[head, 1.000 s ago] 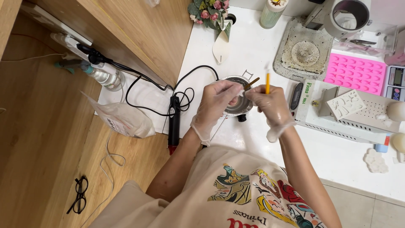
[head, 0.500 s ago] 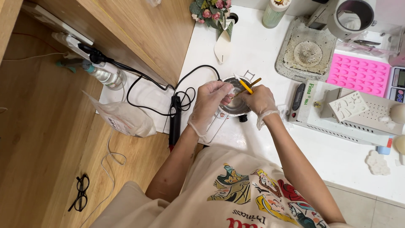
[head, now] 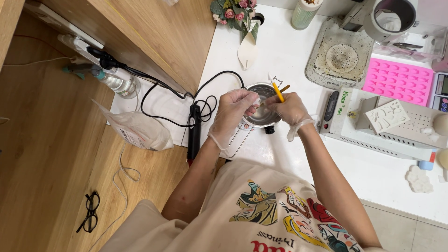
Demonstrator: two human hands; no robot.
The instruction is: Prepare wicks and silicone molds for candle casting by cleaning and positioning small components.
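From up here I see both gloved hands meeting over a small metal bowl (head: 261,112) on the white worktop (head: 289,60). My left hand (head: 235,109) is curled over the bowl's near-left rim, fingers closed together and pinching something small and pale at the tips; I cannot make out what that scrap is. My right hand (head: 289,109) sits just across from it on the other side of the bowl, fingers clamped around a yellow pencil-like stick (head: 278,92) that slants up and away from the knuckles, its lower end down inside the bowl. A second, brownish stick (head: 284,88) pokes out just beyond the yellow one, and the right hand may be holding that too, though the view is too cramped to be sure. The two hands nearly touch above the bowl's middle. Off the left hand's outer side lies a black tool with a coiled cord (head: 193,133), and farther out a clear plastic bag (head: 137,130). Beyond the right hand's outer side stands a white perforated box (head: 396,133) with a pale moulded piece (head: 387,115) on it, and past that a pink silicone mould (head: 399,84). Ahead of both hands lies a grey dusty tray (head: 340,58).
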